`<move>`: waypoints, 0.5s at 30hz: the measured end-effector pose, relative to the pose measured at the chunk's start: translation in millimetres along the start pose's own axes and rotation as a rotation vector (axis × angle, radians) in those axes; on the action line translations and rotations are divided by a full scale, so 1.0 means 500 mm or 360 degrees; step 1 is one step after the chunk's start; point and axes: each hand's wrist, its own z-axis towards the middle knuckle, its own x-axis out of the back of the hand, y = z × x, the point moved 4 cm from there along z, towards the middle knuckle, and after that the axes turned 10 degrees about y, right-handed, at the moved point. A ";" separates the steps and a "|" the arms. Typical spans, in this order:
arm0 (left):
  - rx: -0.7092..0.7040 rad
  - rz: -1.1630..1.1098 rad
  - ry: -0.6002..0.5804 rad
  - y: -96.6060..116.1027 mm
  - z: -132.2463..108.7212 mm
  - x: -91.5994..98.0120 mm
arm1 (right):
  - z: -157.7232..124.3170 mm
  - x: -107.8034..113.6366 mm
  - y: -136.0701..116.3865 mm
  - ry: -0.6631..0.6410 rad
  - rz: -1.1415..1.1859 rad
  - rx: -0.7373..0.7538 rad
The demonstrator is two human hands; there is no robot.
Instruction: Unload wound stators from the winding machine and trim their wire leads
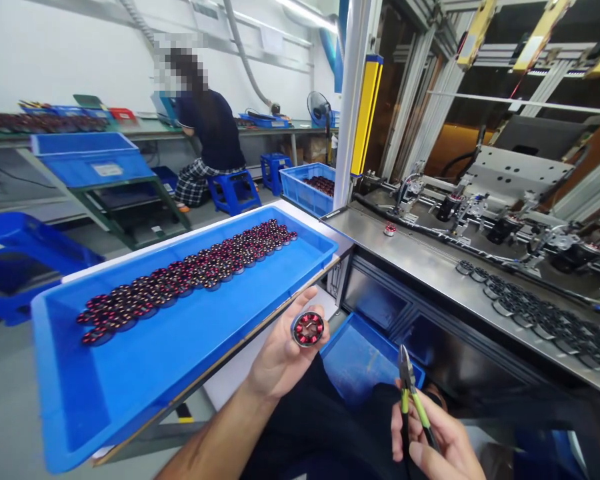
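Note:
My left hand point(283, 350) holds a small round motor stator point(308, 329) with red windings, its face turned toward me, just off the near edge of the table. My right hand point(437, 440) is low at the bottom right, its fingers wrapped round the green-yellow handles of a pair of cutting pliers point(409, 387) whose tips point up. A long blue tray point(180, 353) on the table to my left carries several rows of the same red-wound stators point(190, 273).
A steel machine bench point(430, 267) on the right has a row of dark ring parts point(540, 313) and one stator point(390, 229). An empty blue bin point(360, 353) sits below my hands. A seated person point(207, 133) works at a far bench among blue crates point(305, 190).

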 end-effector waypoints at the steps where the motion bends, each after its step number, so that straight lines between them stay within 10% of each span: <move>1: 0.0007 -0.0016 -0.0016 0.000 -0.001 -0.001 | -0.002 0.002 0.005 -0.0032 -0.0023 -0.0007; 6: 0.0071 -0.0107 -0.0093 -0.005 -0.003 -0.001 | 0.033 0.021 -0.031 -0.0120 -0.0704 0.0430; 10: 0.0078 -0.0120 -0.0163 -0.005 -0.008 -0.007 | 0.160 0.070 -0.156 0.0328 -0.1653 0.1250; 15: 0.0062 -0.0060 -0.0201 0.003 -0.016 -0.023 | 0.398 0.134 -0.256 0.0739 -0.2270 0.1032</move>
